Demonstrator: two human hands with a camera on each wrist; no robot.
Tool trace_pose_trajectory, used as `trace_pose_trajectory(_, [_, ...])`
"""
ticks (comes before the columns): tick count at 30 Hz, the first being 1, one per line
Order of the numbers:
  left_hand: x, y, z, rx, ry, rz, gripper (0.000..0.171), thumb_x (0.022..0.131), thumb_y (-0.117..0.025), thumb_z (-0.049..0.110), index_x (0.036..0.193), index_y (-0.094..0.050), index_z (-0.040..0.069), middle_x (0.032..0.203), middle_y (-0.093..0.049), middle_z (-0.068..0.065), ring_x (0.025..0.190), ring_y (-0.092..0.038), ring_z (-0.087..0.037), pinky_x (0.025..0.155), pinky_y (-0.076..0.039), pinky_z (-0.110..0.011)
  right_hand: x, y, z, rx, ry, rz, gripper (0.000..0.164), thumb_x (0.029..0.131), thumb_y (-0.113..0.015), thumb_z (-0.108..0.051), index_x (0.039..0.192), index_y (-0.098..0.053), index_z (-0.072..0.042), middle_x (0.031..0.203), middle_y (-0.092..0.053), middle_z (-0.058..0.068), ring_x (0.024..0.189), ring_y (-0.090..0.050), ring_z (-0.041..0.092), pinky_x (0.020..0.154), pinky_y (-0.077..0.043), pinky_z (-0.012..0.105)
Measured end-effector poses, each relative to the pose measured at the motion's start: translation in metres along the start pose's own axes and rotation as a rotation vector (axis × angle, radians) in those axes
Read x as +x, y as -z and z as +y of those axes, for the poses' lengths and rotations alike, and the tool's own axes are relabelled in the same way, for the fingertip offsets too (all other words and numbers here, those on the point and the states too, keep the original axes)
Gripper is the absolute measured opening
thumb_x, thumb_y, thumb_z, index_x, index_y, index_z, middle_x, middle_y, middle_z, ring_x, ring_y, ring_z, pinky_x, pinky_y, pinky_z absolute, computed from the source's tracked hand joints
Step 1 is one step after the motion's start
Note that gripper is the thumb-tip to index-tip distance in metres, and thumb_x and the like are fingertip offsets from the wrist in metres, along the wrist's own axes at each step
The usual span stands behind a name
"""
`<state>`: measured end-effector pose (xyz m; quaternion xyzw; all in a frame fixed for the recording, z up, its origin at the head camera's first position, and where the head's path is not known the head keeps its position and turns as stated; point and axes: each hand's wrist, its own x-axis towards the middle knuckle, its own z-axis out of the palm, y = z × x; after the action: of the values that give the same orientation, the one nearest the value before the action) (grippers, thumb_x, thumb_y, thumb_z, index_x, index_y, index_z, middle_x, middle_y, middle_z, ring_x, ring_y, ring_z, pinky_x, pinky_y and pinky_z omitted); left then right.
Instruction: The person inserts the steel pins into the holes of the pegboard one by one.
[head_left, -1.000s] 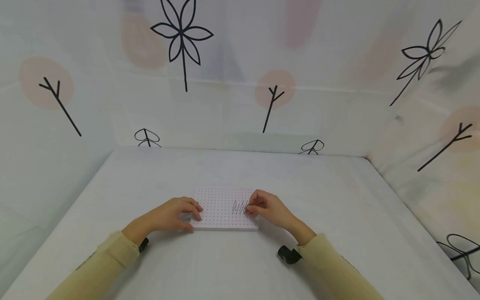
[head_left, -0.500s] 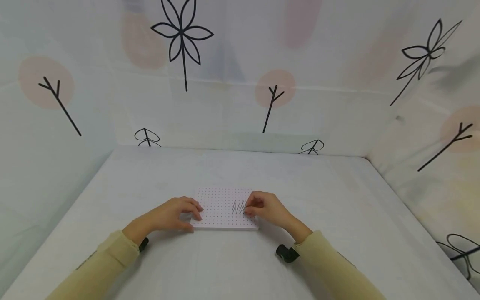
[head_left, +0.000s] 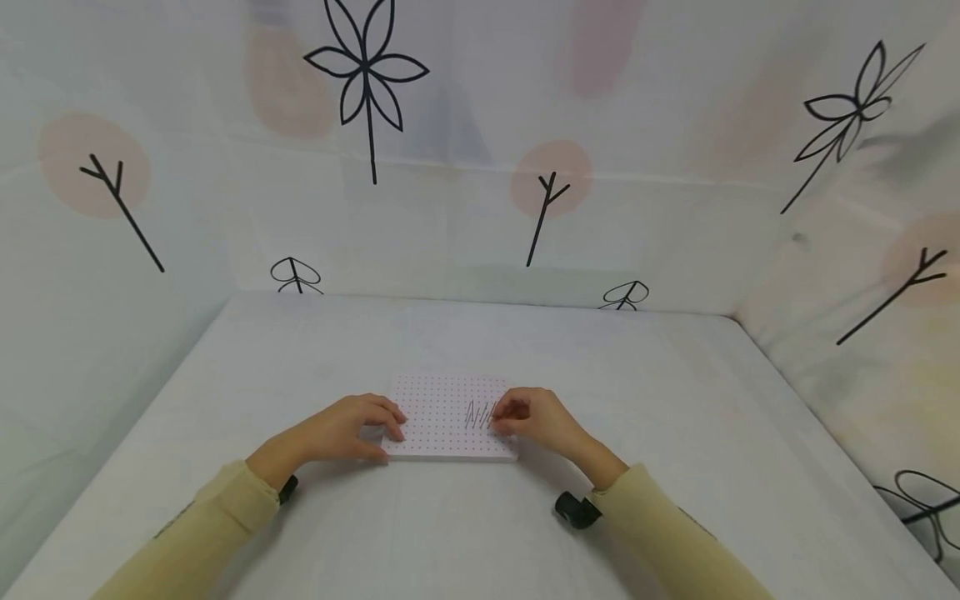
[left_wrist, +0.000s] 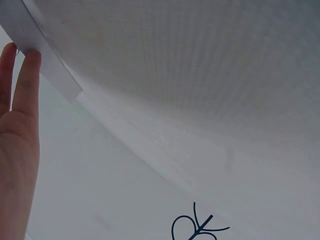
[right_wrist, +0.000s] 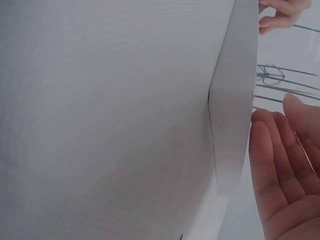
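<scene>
A white board [head_left: 427, 425] with a grid of small dots lies flat on the table. Several thin pins [head_left: 477, 415] stand in it right of centre, leaning at slightly different angles. My left hand [head_left: 348, 429] rests at the board's left edge, fingertips on top and thumb at the front corner; in the left wrist view its thumb [left_wrist: 31, 75] lies against the board's side wall. Over the right part of the board, my right hand [head_left: 543, 421] pinches a thin pin between thumb and fingers. The right wrist view shows its curled fingers [right_wrist: 272, 160] close to the standing pins.
White cloth covers the table [head_left: 450, 525]. Behind it and at both sides hang pale curtains [head_left: 450, 225] with black line-drawn flowers and twigs. A small black device [head_left: 576, 510] is strapped at the right wrist.
My right hand shifted slightly left and then back right, staying beside the pins. The left hand and the board have kept their place.
</scene>
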<state>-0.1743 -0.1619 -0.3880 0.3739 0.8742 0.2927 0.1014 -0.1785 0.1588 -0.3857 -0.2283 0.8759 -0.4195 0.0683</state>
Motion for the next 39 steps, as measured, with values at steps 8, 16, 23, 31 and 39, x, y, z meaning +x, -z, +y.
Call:
trace_pose_trajectory(8, [0.001,0.000,0.001,-0.008,0.010,-0.004,0.022,0.074,-0.079,0.014,0.092,-0.070,0.021,0.116,-0.059,0.003,0.114,-0.050,-0.022,0.097,-0.039,-0.044,-0.008,0.007,0.003,-0.030,-0.037,0.017,0.010,0.079,-0.073,-0.006,0.084,-0.065,-0.011,0.082,-0.063,-0.004,0.076,-0.060,0.012,0.071,-0.050,0.026])
trace_pose_trajectory(16, [0.001,-0.001,-0.001,0.002,0.020,-0.009,0.022,0.073,-0.079,0.014,0.091,-0.070,0.022,0.116,-0.059,0.004,0.114,-0.050,-0.022,0.098,-0.039,-0.044,-0.016,0.014,0.009,-0.055,-0.063,0.026,0.009,0.081,-0.071,-0.007,0.086,-0.065,-0.011,0.085,-0.063,-0.004,0.079,-0.060,0.013,0.067,-0.050,0.027])
trace_pose_trajectory(23, [0.000,-0.001,-0.002,-0.003,-0.020,0.011,0.022,0.073,-0.079,0.014,0.092,-0.070,0.020,0.115,-0.060,0.002,0.113,-0.051,-0.023,0.096,-0.040,-0.046,-0.022,0.019,0.014,-0.061,-0.080,0.028,0.008,0.082,-0.069,-0.005,0.086,-0.065,-0.010,0.086,-0.063,-0.002,0.079,-0.060,0.014,0.066,-0.050,0.026])
trace_pose_trajectory(31, [0.001,-0.001,0.000,-0.010,-0.009,0.008,0.022,0.073,-0.079,0.012,0.092,-0.070,0.019,0.115,-0.060,0.001,0.113,-0.050,-0.024,0.096,-0.040,-0.046,-0.028,0.025,0.021,-0.058,-0.093,0.031,0.008,0.082,-0.070,-0.005,0.087,-0.065,-0.009,0.086,-0.064,-0.002,0.080,-0.061,0.014,0.066,-0.051,0.025])
trace_pose_trajectory(39, [0.001,-0.001,-0.001,-0.008,0.018,-0.008,0.022,0.073,-0.079,0.014,0.092,-0.070,0.022,0.116,-0.059,0.004,0.114,-0.050,-0.021,0.097,-0.039,-0.043,-0.033,0.032,0.026,-0.068,-0.085,0.033,0.007,0.082,-0.070,-0.005,0.087,-0.066,-0.007,0.086,-0.064,-0.001,0.079,-0.061,0.015,0.067,-0.051,0.026])
